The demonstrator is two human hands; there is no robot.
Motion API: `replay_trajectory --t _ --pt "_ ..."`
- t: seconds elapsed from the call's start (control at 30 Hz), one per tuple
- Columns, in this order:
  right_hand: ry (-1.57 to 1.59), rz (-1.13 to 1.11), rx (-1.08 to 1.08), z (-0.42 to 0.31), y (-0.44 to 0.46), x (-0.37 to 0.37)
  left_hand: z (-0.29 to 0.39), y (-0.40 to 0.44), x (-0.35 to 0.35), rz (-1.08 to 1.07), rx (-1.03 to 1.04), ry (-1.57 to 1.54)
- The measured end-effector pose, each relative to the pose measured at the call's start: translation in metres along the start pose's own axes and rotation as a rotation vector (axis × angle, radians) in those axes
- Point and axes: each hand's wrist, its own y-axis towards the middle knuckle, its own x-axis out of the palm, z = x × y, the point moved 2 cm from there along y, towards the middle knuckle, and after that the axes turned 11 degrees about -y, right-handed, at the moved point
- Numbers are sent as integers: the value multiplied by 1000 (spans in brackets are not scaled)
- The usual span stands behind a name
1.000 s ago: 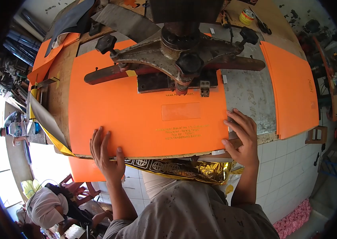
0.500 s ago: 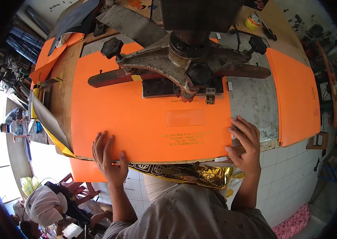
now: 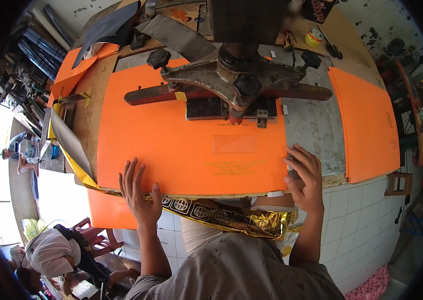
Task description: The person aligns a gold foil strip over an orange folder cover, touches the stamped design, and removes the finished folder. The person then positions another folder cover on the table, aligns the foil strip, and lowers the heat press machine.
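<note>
A large orange folder sheet (image 3: 156, 140) lies flat on the press bed, with gold lettering and a small clear rectangular window (image 3: 233, 144) at its right. My left hand (image 3: 141, 200) rests on its front left edge, fingers stretched out and thumb apart. At the front right corner, my right hand (image 3: 305, 182) touches the sheet's side edge with its fingers spread and slightly bent. Neither hand grips anything. Over the back part of the sheet sits the dark metal press head (image 3: 231, 107), which hides some of the lettering.
Orange sheets are stacked (image 3: 369, 125) to the right of the grey metal bed (image 3: 311, 135). Gold foil (image 3: 231, 222) hangs below the front edge. A yellow can (image 3: 313, 38) and scissors (image 3: 332, 49) lie at the back right. Another person (image 3: 54, 252) is bent over at lower left.
The camera view has shifted slightly. My left hand's fingers look straighter and a little more spread. My right hand stays at the sheet's right edge, and the sheet keeps its place under the press.
</note>
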Motion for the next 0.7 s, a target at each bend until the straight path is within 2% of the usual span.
replay_trajectory --t 0.07,0.2,0.33,0.43,0.57,0.7 --pt "71 92 5 3 -5 3 -4 -9 -10 103 19 -72" --pt "222 416 -17 4 -34 11 -29 -45 -39 436 -32 -113" --pt "308 479 -14 -29 -75 17 -63 -94 -47 653 -208 -88" --pt "403 229 28 -56 -105 42 -85 -120 -29 677 -498 -414" --pt "144 -316 -191 -70 -127 97 -117 -141 8 634 -638 -698" --pt "76 -547 -25 -69 -177 145 -119 -144 9 542 -749 -901"
